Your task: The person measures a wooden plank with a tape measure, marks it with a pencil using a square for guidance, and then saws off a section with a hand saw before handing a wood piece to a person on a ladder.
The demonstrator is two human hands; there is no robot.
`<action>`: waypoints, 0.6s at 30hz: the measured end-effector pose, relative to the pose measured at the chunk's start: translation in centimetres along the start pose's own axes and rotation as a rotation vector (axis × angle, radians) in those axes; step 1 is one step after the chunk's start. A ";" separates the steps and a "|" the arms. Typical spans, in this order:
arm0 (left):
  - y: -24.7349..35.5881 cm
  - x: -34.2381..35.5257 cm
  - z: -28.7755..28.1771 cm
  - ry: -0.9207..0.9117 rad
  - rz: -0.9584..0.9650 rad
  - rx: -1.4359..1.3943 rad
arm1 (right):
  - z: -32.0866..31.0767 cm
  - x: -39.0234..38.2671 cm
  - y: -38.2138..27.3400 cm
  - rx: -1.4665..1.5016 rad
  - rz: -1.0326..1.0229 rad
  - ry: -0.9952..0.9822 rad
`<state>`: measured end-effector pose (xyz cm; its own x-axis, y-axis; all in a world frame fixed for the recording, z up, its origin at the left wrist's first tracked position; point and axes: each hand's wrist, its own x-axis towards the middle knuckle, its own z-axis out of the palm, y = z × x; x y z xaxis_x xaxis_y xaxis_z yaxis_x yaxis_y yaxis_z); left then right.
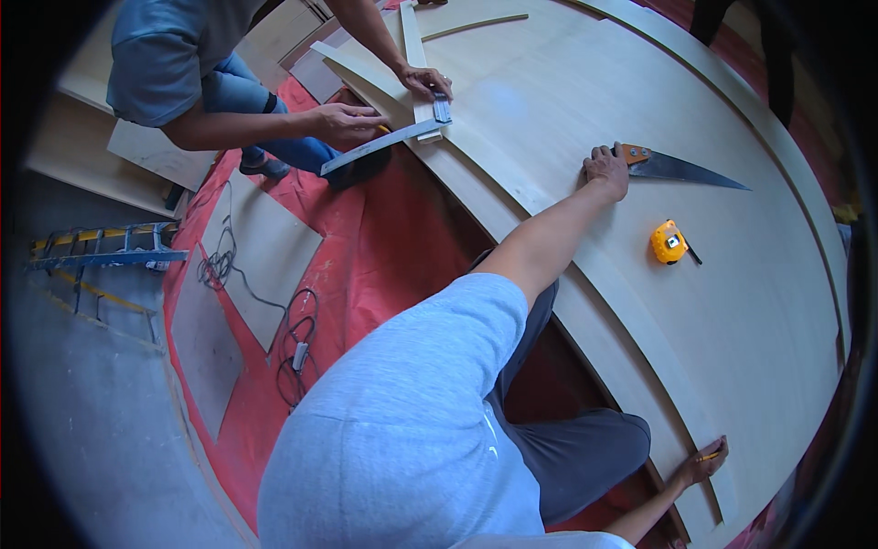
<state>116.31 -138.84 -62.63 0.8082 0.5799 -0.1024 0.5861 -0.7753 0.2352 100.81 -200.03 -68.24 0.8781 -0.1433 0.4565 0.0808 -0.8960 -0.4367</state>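
Note:
My left hand (607,174) is closed at the wooden handle of a hand saw (686,170), and the blade lies flat on a pale plywood panel (549,82). Its palm and most of the grip are hidden. Far to the lower right, my right hand (706,460) pinches a yellow pencil (709,456) over the panel's near edge, beside a long curved strip (631,325). A yellow tape measure (669,242) rests on the panel between my hands, with a small dark stick (693,253) against it.
A co-worker at the upper left holds a metal square (384,146) against a wood strip (413,41). Red sheeting (366,265) covers the floor, with board offcuts (265,247) and a tangled cable (297,343) on it. A ladder (105,261) lies at the left.

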 end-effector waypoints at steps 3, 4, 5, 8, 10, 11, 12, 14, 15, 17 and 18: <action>0.2 0.2 0.2 -0.021 -0.014 -0.015 | 0.0 -0.1 0.0 0.007 -0.003 0.010; 0.4 0.3 0.1 -0.031 -0.014 -0.027 | 0.0 0.0 0.3 0.006 0.001 0.010; 0.5 0.2 0.2 0.007 0.007 -0.001 | 0.1 0.0 0.5 0.005 0.005 0.010; 1.5 -0.7 0.3 0.107 0.143 0.026 | 0.1 0.0 -0.3 0.009 0.001 0.011; 3.0 -1.6 -0.4 0.166 0.329 -0.018 | 0.7 -0.2 -0.7 0.018 -0.003 0.001; 5.1 -2.5 -1.1 0.124 0.458 -0.035 | 0.4 -0.1 -0.5 0.007 0.000 0.005; 8.9 -5.1 -2.9 0.079 0.614 -0.067 | -0.8 0.1 0.3 -0.007 0.006 0.029; 10.2 -8.6 -3.0 0.206 0.854 -0.161 | -0.5 0.2 -0.3 0.033 -0.010 0.026; 10.6 -9.9 -3.0 0.156 0.909 -0.175 | -0.5 0.2 -0.3 0.026 -0.014 0.023; 11.2 -11.3 -2.6 0.055 1.023 -0.208 | -0.4 0.2 0.0 0.007 -0.020 0.022; 11.0 -11.2 -1.8 0.047 1.002 -0.171 | -0.4 0.3 -0.2 0.018 -0.025 0.013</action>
<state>113.64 -153.43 -57.18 0.9175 -0.3052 0.2551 -0.3789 -0.8657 0.3270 100.85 -200.07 -67.75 0.8696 -0.1263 0.4773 0.1113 -0.8917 -0.4386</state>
